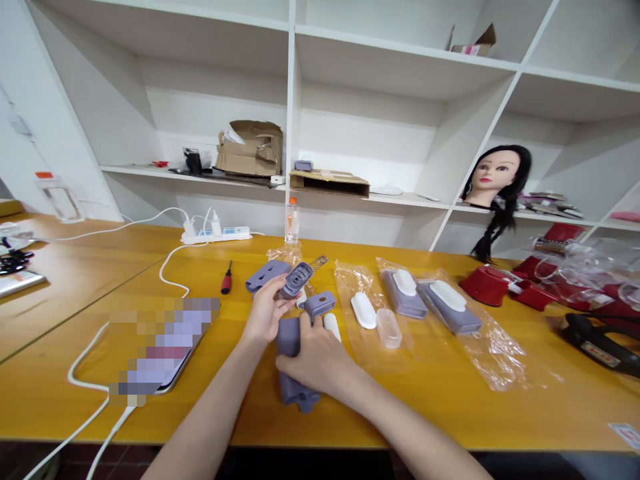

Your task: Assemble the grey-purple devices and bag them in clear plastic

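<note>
My left hand (265, 310) pinches a purple-grey plastic part (297, 279) with ring-like ribs on its oval face; a clear strip sticks out past its far end. My right hand (323, 353) is curled over a larger purple-grey housing (295, 390) lying on the table, its fingers partly hidden. Just beyond those fingers sits a small purple-grey cap-like piece (320, 304) with a dark hole. A white oblong piece (332, 327) lies beside the right hand. Behind the left hand rests another purple-grey shell (267, 275).
Plastic bags to the right hold a white oval lid (364, 311), a clear cup (389, 328) and purple-grey units (404, 297). A red-handled screwdriver (227, 279), a charging phone (173, 343) and a power strip (220, 234) are left. Red parts (484, 285) stand far right.
</note>
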